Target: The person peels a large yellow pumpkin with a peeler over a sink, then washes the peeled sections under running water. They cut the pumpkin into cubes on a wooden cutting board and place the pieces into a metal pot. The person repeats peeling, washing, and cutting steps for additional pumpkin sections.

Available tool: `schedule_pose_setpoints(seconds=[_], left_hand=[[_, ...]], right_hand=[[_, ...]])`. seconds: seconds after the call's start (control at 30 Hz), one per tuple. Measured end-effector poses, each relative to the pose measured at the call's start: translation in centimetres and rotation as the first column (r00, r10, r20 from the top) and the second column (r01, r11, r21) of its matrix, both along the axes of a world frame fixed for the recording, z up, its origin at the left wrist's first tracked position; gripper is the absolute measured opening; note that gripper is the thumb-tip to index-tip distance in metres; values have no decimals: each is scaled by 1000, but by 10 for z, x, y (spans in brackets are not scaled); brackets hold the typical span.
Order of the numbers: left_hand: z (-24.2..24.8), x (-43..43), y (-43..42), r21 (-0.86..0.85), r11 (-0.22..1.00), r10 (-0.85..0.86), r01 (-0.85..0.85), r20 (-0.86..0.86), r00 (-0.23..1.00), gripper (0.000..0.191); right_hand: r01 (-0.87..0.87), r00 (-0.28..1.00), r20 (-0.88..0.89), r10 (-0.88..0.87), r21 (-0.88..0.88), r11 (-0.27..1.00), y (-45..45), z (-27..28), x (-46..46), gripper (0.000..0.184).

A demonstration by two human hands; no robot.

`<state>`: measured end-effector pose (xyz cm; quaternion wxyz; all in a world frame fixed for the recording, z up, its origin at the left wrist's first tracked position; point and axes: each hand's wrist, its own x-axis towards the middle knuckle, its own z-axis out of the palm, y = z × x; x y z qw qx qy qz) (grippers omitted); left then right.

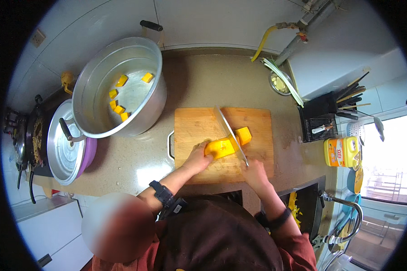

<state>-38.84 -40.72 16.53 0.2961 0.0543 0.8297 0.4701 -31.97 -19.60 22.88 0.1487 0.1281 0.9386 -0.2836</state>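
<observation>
On a wooden cutting board [196,125] lies a long peeled piece of orange-yellow pumpkin [220,148]. My left hand [199,158] grips its left end, fingers over the top edge. My right hand [255,173] holds a cleaver [225,123] by its handle, which the hand hides. The blade stands on edge across the right part of the piece, tip pointing away from me. Just right of the blade, a cut pumpkin chunk [244,135] rests on the board. Several similar pumpkin cubes [122,80] lie in the bottom of a large aluminium pot [156,101] to the left.
Left of the pot's base are a metal lid [62,152] and a purple basin [88,152]. Back right stand a small bowl of garlic [280,84], scallions [285,83] and a knife rack [317,118]. A yellow oil jug [342,152] and sink with faucet [354,206] are at right.
</observation>
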Motion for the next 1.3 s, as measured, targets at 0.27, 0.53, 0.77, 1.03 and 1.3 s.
schedule_pose_setpoints(seconds=[0.27,0.53,0.77,1.03,1.3], left_hand=[[-11,2,-6,104,995,-5,7,-16,1000,58],[-16,16,-5,302,935,128,-185,200,971,58],[-31,18,10,248,929,231,-274,188,955,54],[-27,23,8,82,996,38,-31,-86,996,53],[-43,26,12,239,925,256,-297,188,948,39]], right_hand=[[145,986,94,-139,-57,988,12,-10,-10,38],[447,888,152,-433,-500,742,11,-36,-10,23],[85,957,-264,-122,-147,985,-3,13,9,25],[123,992,-20,-125,-94,988,-16,-29,-8,31],[146,978,-117,-173,-213,966,-18,5,9,25]])
